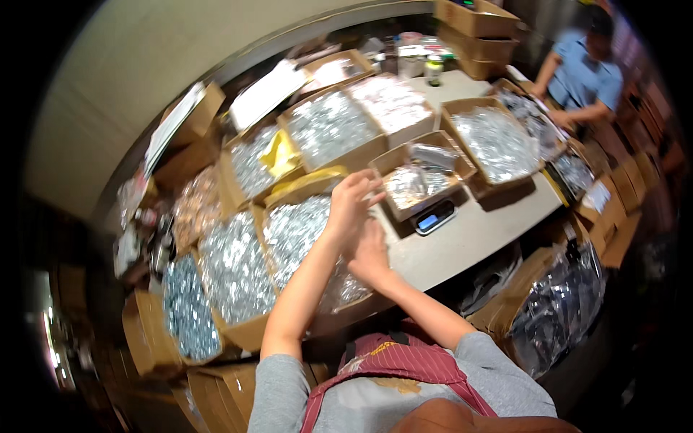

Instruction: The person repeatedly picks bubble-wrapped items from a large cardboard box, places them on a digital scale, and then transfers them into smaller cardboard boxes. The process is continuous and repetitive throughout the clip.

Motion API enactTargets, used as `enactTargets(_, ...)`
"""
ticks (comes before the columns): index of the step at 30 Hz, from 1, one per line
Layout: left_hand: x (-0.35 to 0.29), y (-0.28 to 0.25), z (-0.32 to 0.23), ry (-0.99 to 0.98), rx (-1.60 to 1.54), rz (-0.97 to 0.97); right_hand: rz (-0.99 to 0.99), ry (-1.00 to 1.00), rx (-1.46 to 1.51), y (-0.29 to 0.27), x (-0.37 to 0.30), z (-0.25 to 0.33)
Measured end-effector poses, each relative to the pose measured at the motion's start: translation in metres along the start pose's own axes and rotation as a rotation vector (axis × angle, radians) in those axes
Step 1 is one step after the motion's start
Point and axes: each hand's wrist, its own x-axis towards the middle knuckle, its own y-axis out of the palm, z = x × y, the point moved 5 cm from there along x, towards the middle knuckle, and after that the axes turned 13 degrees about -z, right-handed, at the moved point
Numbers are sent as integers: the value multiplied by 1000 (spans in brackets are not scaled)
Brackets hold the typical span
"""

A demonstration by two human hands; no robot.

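Note:
My left hand [349, 206] is raised over the right edge of a carton of small shiny clear packets [297, 225]. Its fingers are bent and a little apart, with nothing visible in them. Just below it, my right hand [369, 252] is over the same carton's right side, close to the tabletop; its fingers are blurred and partly covered by the left hand. To the right of my hands, a small open cardboard box [393, 207] holding clear packets sits on a digital scale [436, 218] with a lit display.
Several cartons of shiny packets [328, 126] crowd the pale table [469, 234]. A yellow bag [279, 153] lies in one. Behind stand a small bottle [433, 70] and stacked boxes [476, 43]. Another person [583, 76] works at the far right. A large dark plastic bag [559, 307] is below.

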Motion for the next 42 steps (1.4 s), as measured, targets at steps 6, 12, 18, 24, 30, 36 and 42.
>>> enactTargets(6,-135,-194,-66,272,126,-406,-74,-60,114,-12,10,14)
enactTargets(12,-368,-420,-115,494,-6,-1045,-46,-150,150,-4,12,11)
enactTargets(18,-569,-589,-34,352,32,-1471,-1,-324,-257,20,22,-20)
enactTargets(24,-609,-705,132,-504,1018,-1240,13,-256,-333,29,30,-30)
enactTargets(30,-599,-722,191,-754,1154,-791,46,-319,-223,24,38,-20)
enactTargets(36,-574,-739,158,-634,1499,-625,19,-356,-322,2,40,-62)
enactTargets(42,-548,-650,128,-150,1714,-397,7,-265,-260,30,48,-85)
